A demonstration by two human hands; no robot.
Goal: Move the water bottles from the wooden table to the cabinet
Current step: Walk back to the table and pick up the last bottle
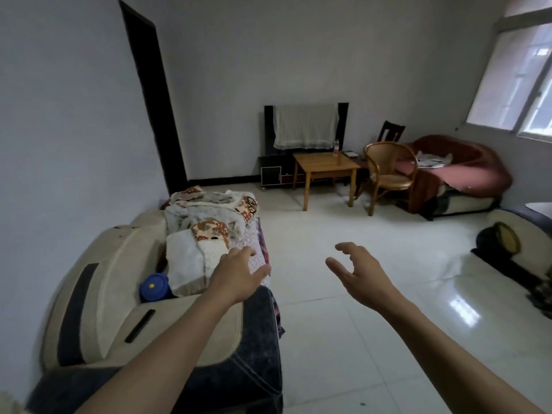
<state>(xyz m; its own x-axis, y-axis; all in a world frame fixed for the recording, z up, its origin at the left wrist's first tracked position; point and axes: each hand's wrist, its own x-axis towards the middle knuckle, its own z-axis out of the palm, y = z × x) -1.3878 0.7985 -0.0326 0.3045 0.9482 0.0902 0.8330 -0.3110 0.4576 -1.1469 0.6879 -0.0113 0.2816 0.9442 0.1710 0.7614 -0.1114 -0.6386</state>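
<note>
Both my hands are empty: the left hand [239, 273] is held out flat with relaxed fingers, and the right hand [357, 271] has its fingers loosely curled around nothing. One water bottle [336, 147] stands upright at the far edge of the wooden worktop [325, 164], well apart from me across the room. The step in hand appears to be the approach: cross the glossy white tile floor [373, 294], then take the bottle around its body. The dark low cabinet [274, 171] sits just behind the worktop. A sofa [119, 294] stands to my left and a cane chair [388, 171] beside the worktop.
</note>
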